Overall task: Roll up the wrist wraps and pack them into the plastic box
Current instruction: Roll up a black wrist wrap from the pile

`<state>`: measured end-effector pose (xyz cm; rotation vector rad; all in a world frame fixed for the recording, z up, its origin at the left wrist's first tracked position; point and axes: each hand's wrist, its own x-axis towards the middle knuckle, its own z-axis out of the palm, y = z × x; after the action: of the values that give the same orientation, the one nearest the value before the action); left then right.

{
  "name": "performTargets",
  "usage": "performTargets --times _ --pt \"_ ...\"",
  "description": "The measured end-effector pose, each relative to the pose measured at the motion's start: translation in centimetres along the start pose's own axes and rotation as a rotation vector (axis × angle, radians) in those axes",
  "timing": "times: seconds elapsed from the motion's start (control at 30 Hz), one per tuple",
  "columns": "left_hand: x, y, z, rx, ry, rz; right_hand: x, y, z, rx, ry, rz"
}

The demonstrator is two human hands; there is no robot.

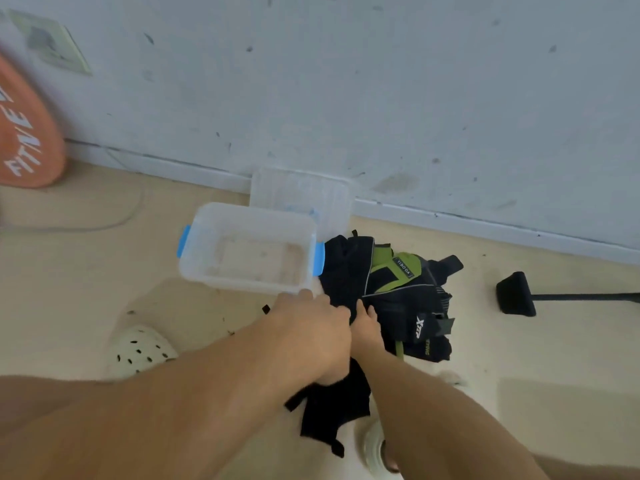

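Both hands, left [313,336] and right [367,329], pinch a limp black fabric wrist wrap [330,407] hanging beneath them; the clear rectangular plastic box [247,249] with blue latches sits just beyond the left hand

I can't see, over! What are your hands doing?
Both hands gripping black fabric wrist wrap. Clear plastic box open, empty. Nothing blocking.

Blk/green wraps [391,289]; clear box [249,251], blue clips.
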<state>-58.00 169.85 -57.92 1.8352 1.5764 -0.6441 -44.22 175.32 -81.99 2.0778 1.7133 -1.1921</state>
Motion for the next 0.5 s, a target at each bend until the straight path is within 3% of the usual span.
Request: performTargets --times 0.3,0.4,0.5 --pt "-0.1 -1.5 -1.2 -0.026 0.000 -0.042 3.0 1.2 2.7 -0.054 0.046 0.228" --pt "-0.3 -1.1 -1.9 -0.043 -0.006 -0.026 1.9 0.8 2.0 -0.063 0.005 0.112" --pt "-0.6 -0.7 -3.0 -0.067 0.011 -0.001 0.1 0.0 -0.3 0.141 0.015 -0.056"
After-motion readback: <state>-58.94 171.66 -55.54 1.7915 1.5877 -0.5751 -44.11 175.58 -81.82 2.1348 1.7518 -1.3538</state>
